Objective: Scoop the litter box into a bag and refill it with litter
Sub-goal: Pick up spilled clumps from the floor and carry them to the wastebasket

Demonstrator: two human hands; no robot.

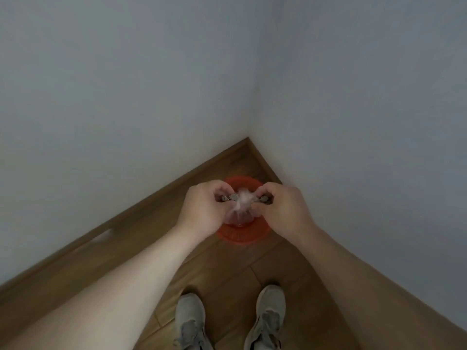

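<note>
So the little clear bag [242,207] hangs between both hands, left hand [202,207] and right hand [284,205] each pinching one end, right above a red bin [238,236]. Wood floor [227,276], corner of plain walls [126,97].

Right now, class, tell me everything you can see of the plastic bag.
The plastic bag is small, thin and see-through with a whitish sheen, gathered narrow at the top and bulging lower down. The left hand and right hand pinch its top from either side, holding it over a round red basket on the floor. Greyish gritty lumps show at the pinched ends; blur hides more.
</note>
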